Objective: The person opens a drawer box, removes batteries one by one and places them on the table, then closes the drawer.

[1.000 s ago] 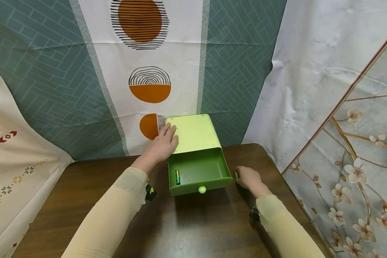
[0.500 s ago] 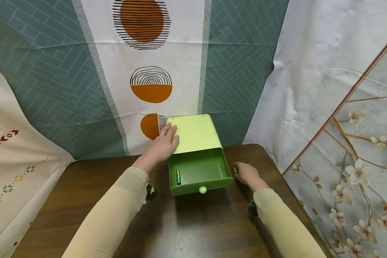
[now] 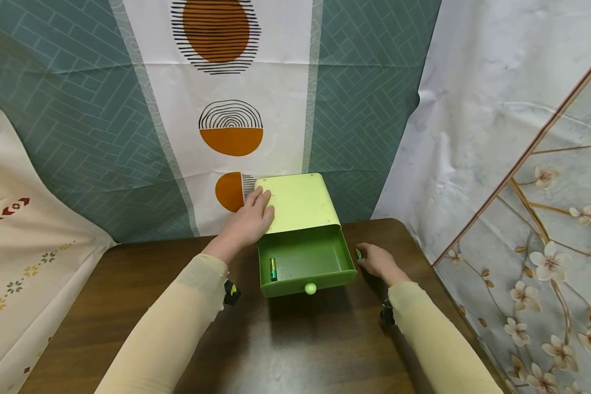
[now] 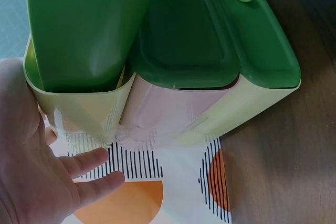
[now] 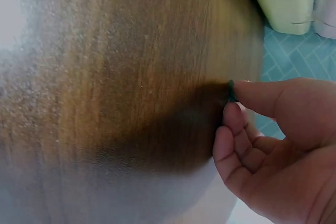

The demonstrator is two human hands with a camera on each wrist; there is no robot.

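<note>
My right hand stood between the right wall of the pulled-out glossy green drawer and the right edge of the brown wood-grain table, with a strip of wood on either side of it. The table's rounded far corner lay beyond my knuckles, and a pale marbled cloth hung close past the edge. My thumb and fingertip were parted only by the small green-and-gold cylindrical battery they pinched, just outside the drawer; I couldn't tell whether it touched the wood. My left hand lay loosely spread over the left edge of the pale yellow smooth-topped cabinet, fingers relaxed, grasping nothing. Inside the drawer, a 2nd green-and-gold battery lay near the left wall, pointing front to back, leaving wide floor to its right. A round pale green knob jutted from the drawer front.

From my head I saw just that 1 drawer; my left wrist view showed 2 more green drawers pushed in below it, pink casing around the middle level, and 2 of my fingers stretched straight beside the cabinet. My right wrist view showed only the battery's green end at my thumb tip, my other fingers curling below
</note>
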